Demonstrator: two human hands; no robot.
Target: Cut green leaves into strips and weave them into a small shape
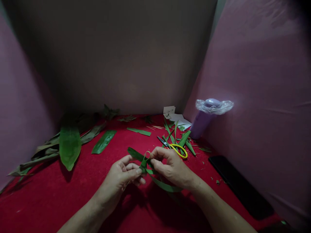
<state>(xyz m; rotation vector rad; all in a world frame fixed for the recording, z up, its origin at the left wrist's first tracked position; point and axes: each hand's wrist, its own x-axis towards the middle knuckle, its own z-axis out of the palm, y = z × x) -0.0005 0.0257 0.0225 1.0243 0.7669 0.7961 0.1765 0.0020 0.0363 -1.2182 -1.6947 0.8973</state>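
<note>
The left hand [121, 174], at lower centre of the frame, is clamping the folded leaf piece [143, 164] between thumb and curled fingers; its index finger is standing slightly apart, near the broad end of the leaf. The right hand [171, 166], right of centre, is pinching the same piece with thumb and index finger pressed together; its remaining fingers are curling behind and cannot be fully read.

The scissors [173, 146] are lying just above the right hand, blades pointing upper left, among scattered leaf strips [177, 136]. These are occupying the surface immediately beyond that hand. A narrow leaf strip [139, 131] is lying above centre, and a cut leaf section [104, 142] is resting left of it. A broad green leaf [70, 147] is lying at left with its tip pointing down the frame, over dry leaves [46, 157]. White papers [179, 120], a plastic-topped purple container [200, 124] and a flat black object [239, 186] are occupying the right side. All are bearing on the red cloth [73, 207] or its edges.

The folded leaf piece is being held at centre, its long axis running from upper left to lower right. Its broad dark end is pointing upper left, a small loop is rising at the top, and a narrow tail is curving lower right, passing beneath the right hand.
</note>
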